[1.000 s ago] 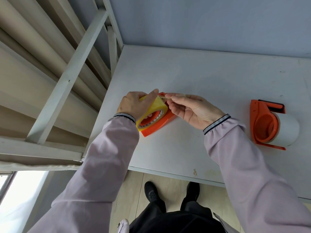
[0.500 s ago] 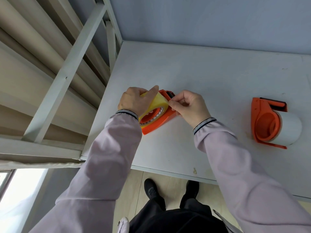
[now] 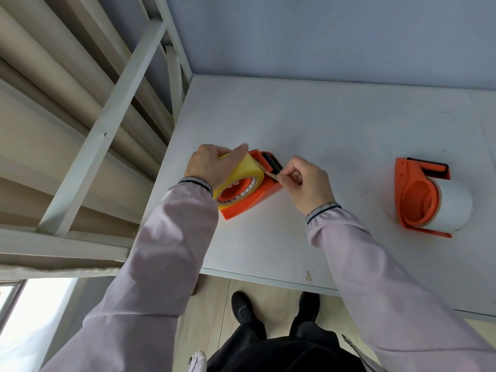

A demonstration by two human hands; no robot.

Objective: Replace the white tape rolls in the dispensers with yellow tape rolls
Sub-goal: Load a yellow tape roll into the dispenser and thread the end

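**Open bench between the two dispensers**

The bench (image 3: 335,124) lies bare between the left dispenser (image 3: 249,202) and the right dispenser (image 3: 413,200). A white metal frame (image 3: 107,122) closes the left side; the wall (image 3: 322,36) blocks the back.

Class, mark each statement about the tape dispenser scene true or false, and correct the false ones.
1. The left hand rests on a yellow tape roll. True.
2. The dispenser on the right holds a yellow roll. False: its roll is white.
3. The right hand pinches the tape end near the left dispenser's cutter. True.
4. Both dispensers are blue. False: both are orange.
5. Three dispensers lie on the table. False: two.
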